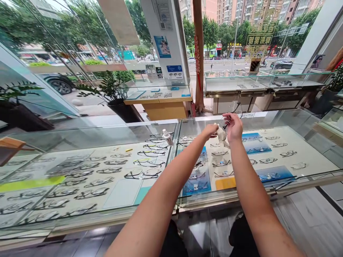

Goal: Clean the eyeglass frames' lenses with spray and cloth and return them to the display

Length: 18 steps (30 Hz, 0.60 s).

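Both my arms stretch out over a glass display case. My left hand (210, 131) is closed on a pale, crumpled cloth (222, 135), which hangs down between the two hands. Fingers curled, my right hand (233, 125) grips a pair of eyeglasses (237, 106) with a thin dark frame, raised above the case. The cloth touches or lies very near the glasses' lower part; the exact contact is hidden by my fingers. To the left of my hands, a small white bottle (167, 137) stands on the glass top.
Rows of eyeglasses (143, 174) lie under the glass of the long display case (171, 164). Farther off are another showcase (160, 95), a wooden post (198, 53) and a potted plant (120, 107). Large windows face a street. Tiled floor (302, 217) runs along the near side.
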### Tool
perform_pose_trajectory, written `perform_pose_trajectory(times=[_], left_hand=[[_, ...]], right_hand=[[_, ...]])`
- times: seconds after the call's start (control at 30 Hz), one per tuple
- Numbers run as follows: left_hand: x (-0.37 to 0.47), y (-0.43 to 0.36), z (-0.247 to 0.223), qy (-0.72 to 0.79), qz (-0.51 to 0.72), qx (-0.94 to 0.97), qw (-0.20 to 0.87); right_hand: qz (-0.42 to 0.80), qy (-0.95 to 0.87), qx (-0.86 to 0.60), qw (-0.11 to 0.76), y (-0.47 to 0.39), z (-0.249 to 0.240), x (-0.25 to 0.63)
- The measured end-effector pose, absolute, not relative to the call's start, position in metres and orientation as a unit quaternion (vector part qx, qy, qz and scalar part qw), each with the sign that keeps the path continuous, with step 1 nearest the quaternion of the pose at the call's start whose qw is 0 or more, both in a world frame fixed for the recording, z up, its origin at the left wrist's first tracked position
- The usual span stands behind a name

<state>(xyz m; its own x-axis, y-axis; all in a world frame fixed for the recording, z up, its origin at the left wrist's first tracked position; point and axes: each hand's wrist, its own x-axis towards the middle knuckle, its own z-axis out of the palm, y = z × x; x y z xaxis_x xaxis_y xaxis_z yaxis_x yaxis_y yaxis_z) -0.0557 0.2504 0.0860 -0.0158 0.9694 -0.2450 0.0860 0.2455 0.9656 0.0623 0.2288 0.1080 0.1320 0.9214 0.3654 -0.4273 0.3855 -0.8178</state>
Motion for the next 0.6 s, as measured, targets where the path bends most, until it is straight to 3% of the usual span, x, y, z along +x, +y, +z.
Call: perform_pose_trajectory(times=[0.37,0.6], left_hand=[[-0.150,0.170,0.151,0.406,0.601,0.329,0.605],[-0.179,0.113,0.150,0.356,0.639,0.366,0.575]], right_hand=[[0.527,-0.482,-0.231,0.660,0.216,0.113,0.051],[0.639,-0.519,-0.176,0.540,0.193,0.111,0.031]])
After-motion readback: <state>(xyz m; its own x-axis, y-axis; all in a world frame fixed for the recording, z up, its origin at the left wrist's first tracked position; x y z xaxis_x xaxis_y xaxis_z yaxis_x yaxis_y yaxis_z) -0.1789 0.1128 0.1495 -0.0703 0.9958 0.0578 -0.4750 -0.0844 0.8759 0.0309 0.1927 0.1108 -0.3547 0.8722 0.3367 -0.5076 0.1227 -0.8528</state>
